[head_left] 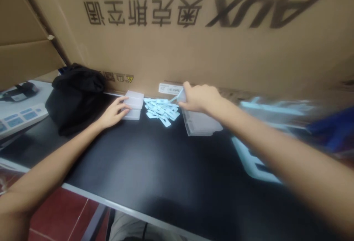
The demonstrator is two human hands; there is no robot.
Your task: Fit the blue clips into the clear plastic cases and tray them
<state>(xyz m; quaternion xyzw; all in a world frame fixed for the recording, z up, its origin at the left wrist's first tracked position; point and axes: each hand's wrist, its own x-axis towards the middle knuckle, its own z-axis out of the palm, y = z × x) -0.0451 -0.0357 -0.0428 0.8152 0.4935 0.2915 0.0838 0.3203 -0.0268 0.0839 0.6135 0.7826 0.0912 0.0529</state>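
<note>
My left hand (pixel 114 112) lies with fingers spread, its tips touching the left side of a small stack or row of translucent plastic boxes (pixel 135 102). Right of them, a loose heap of flat light-blue plastic pieces (pixel 162 110) with small slots sits on the black tabletop. Pinched in my right hand (pixel 200 97) is a light-blue flat piece (pixel 181 95), held at the heap's upper right. Below that hand are more translucent plastic boxes (pixel 201 124), partly covered by the hand and forearm.
A big cardboard box (pixel 155 49) with upside-down print stands along the back of the table (pixel 132 171). At left are a black cloth bag (pixel 76 97) and a white panel. On the right, a light-blue frame (pixel 251 163), clear plastic bags and a blue item (pixel 332 128) appear blurred.
</note>
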